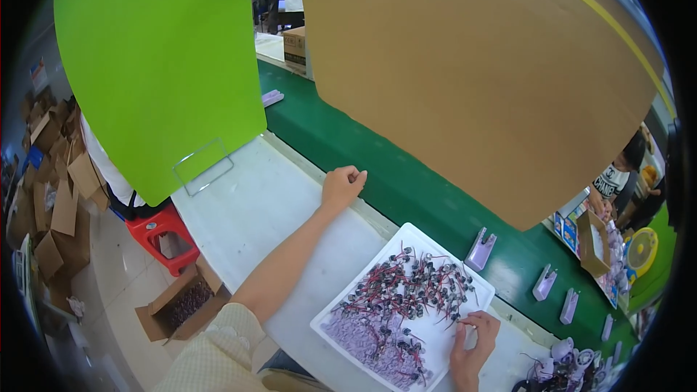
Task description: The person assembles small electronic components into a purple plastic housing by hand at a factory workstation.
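My left hand point(343, 183) is stretched out to the far edge of the white table point(254, 203), fingers curled shut against the green belt's border, with nothing visible in it. My right hand point(473, 334) rests on the near right corner of a white tray point(414, 235) and pinches a small black part with red wires point(456, 319). The tray holds a heap of several such wired parts point(406, 287) and a patch of small pale purple pieces point(363, 337).
A green conveyor belt point(363, 152) runs along the table's far side, carrying pale purple holders point(481, 248). A green panel point(160, 65) and a brown cardboard panel point(472, 72) stand above. Red stool point(161, 236) and open cardboard box point(181, 305) sit left. Another person point(617, 174) works at right.
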A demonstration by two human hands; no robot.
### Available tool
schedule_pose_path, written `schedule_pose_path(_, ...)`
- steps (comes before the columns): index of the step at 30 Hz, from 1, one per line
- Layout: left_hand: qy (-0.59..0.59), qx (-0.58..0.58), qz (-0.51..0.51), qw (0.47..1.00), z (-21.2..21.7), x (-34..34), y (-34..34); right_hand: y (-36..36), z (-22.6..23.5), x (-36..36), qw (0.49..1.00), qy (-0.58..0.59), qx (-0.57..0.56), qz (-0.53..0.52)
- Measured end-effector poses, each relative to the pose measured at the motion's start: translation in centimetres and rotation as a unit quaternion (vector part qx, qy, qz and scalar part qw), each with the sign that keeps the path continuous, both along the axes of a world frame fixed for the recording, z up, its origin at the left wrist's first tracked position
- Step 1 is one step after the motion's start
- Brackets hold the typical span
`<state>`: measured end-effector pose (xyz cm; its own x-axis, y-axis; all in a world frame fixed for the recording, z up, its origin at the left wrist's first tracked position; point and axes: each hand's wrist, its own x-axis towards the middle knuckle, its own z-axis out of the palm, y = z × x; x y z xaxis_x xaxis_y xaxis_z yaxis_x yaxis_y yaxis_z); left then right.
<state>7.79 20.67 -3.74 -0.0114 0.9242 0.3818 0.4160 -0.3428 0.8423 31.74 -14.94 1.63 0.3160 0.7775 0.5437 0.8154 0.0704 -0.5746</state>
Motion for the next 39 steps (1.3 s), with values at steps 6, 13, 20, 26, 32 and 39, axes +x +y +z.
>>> schedule_pose_path(6,0.006,-0.002,0.005,1.000,0.2,0.0,-0.1,-0.1,-0.2,1.0,1.000,-0.013,-0.012,-0.019)
schedule_pose_path(13,0.011,-0.013,0.012,1.000,0.2,0.1,0.0,-0.1,-0.2,0.9,1.000,0.002,-0.023,0.007)
schedule_pose_path(20,0.017,-0.011,0.009,1.000,0.0,-0.1,0.0,0.0,-0.9,1.5,0.999,-0.011,-0.038,0.020)
schedule_pose_path(26,0.019,-0.025,0.010,0.999,0.3,0.0,-0.4,-0.1,-0.9,1.3,0.999,-0.031,-0.034,0.021)
schedule_pose_path(32,0.030,-0.024,0.016,0.999,0.5,0.0,-0.3,-0.3,-0.4,0.5,0.998,-0.034,-0.036,0.033)
schedule_pose_path(39,0.033,-0.029,0.017,0.999,0.7,0.2,-0.5,-0.2,-0.2,0.5,0.999,-0.038,-0.026,0.024)
